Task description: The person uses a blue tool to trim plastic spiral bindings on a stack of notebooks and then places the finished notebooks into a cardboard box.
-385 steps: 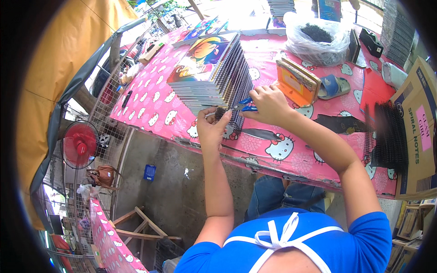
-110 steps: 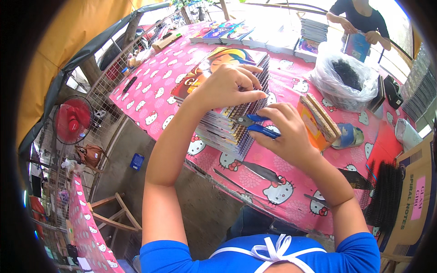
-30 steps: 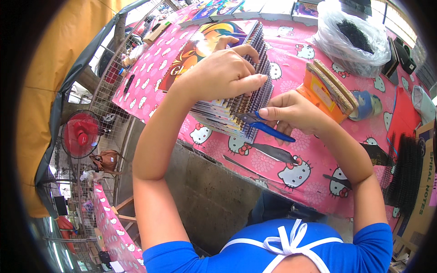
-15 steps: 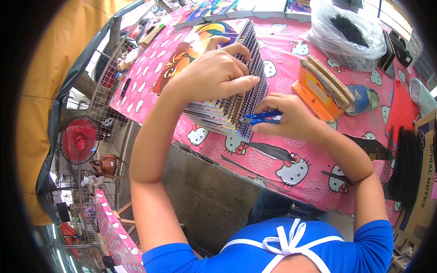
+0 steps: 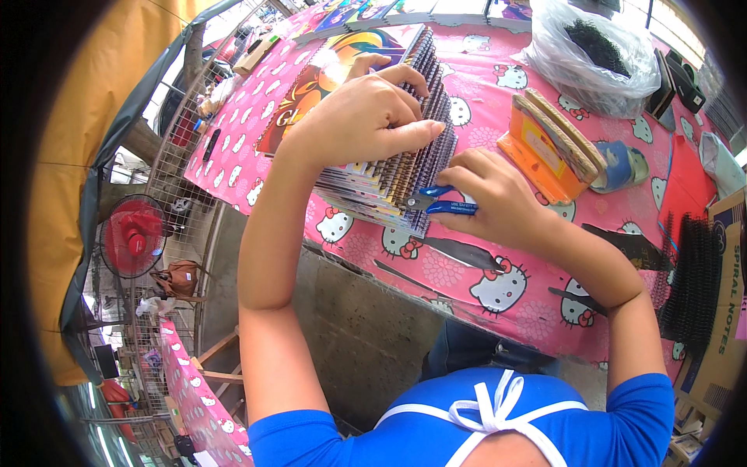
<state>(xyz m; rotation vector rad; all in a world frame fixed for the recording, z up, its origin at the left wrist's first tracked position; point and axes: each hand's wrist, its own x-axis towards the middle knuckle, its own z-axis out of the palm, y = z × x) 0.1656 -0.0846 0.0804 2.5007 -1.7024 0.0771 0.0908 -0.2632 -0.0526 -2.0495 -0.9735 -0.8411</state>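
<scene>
A stack of spiral-bound notebooks (image 5: pixel 342 93) with colourful covers lies on a pink patterned table cover (image 5: pixel 498 272). My left hand (image 5: pixel 366 117) rests on top of the stack, fingers pressed against the black wire bindings (image 5: pixel 424 152) along its right edge. My right hand (image 5: pixel 486 202) holds blue-handled pliers (image 5: pixel 440 204), their tips at the lower end of the bindings.
An orange tool with a wooden top (image 5: pixel 548 152) stands right of the stack. A clear bag of dark pieces (image 5: pixel 595 50) sits at the back. Black spiral coils (image 5: pixel 696 272) and a cardboard box (image 5: pixel 724 311) are at the right. A red fan (image 5: pixel 132 233) stands below left.
Over the last second my hands stayed at the stack's binding edge. The pliers shifted slightly along the coils. The view tilted a little.
</scene>
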